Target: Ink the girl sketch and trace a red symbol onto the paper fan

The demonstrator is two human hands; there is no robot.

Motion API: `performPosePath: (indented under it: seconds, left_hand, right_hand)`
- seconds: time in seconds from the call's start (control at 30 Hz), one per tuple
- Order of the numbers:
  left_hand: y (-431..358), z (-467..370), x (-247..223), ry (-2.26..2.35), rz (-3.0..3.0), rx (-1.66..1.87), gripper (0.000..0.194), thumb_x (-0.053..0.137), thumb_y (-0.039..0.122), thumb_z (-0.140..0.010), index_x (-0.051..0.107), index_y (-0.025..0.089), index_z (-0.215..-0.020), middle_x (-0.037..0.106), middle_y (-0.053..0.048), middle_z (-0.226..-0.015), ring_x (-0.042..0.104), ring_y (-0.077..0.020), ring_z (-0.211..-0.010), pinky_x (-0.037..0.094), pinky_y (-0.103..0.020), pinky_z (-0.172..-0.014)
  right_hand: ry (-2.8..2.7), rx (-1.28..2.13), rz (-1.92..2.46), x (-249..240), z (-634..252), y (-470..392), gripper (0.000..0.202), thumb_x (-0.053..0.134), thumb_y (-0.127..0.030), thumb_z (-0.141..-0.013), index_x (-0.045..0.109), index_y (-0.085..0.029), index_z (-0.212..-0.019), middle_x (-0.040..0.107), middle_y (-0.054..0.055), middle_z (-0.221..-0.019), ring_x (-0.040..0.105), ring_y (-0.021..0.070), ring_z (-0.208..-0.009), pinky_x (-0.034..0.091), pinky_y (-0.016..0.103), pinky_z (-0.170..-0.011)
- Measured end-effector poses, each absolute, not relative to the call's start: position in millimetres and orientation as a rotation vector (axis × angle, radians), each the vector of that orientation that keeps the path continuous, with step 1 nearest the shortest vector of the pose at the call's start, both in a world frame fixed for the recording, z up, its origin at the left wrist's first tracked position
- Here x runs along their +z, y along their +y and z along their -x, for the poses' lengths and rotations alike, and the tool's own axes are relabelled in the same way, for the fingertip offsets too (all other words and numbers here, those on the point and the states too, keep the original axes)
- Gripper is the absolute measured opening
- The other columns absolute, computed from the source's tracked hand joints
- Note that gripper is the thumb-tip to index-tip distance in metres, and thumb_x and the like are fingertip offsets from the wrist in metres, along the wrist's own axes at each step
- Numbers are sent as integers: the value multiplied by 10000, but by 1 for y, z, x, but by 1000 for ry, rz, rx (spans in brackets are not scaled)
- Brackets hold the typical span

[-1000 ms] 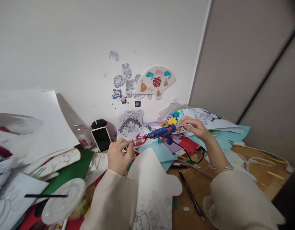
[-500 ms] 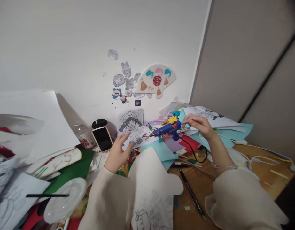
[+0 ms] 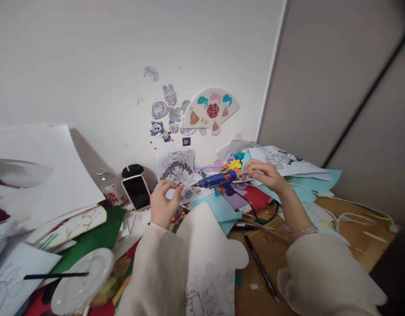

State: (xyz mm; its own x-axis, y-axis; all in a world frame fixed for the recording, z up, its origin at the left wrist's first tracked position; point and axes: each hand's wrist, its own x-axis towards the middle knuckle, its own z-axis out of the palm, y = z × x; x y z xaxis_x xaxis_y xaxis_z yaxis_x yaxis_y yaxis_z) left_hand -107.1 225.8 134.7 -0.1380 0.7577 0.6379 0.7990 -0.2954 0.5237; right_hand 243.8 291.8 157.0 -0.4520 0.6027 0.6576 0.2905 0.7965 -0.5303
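Observation:
A blue hot glue gun (image 3: 218, 179) with orange parts points its nozzle to the left, above the papers. My right hand (image 3: 266, 175) is closed at its rear end, fingers pinching the pale glue stick (image 3: 241, 172) that sticks out of the back. Just left of the nozzle tip, my left hand (image 3: 164, 204) has thumb and forefinger brought together; whatever lies between them is too small to make out. In front of my forearms lies a white paper cutout (image 3: 205, 237) with a rounded outline, its lower part showing a pencil drawing.
A black pen (image 3: 260, 267) lies right of the cutout. At left stand a lidded cup with a black straw (image 3: 84, 281), a phone (image 3: 136, 192) and a bottle (image 3: 110, 188). Coloured paper scraps (image 3: 218, 210) cover the back, and a white cable (image 3: 353, 202) runs at right.
My left thumb and forefinger have closed from a spread position and come near the nozzle. The glue gun and my right hand have shifted slightly left in view.

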Motion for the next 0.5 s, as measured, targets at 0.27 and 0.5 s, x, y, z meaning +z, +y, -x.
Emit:
performPosePath:
  seconds: [0.27, 0.5]
  left_hand:
    - [287, 156, 91, -2373, 1790, -1064, 309, 602, 359, -915, 585, 174, -1161, 606, -70, -1157, 617, -199, -1001, 537, -390, -846]
    - [336, 150, 110, -2407, 1775, -1033, 380, 590, 357, -921, 534, 173, -1248, 562, -93, -1251, 594, -223, -1067, 523, -439, -892]
  right_hand:
    - [-1732, 289, 929, 153, -300, 302, 358, 483, -454, -910, 682, -202, -752, 634, 44, -794, 546, 192, -794, 408, 320, -762]
    - [-1602, 95, 1152, 149, -310, 309, 337, 466, -416, -889, 657, -205, -708, 663, 21, -798, 574, 185, -805, 410, 301, -774]
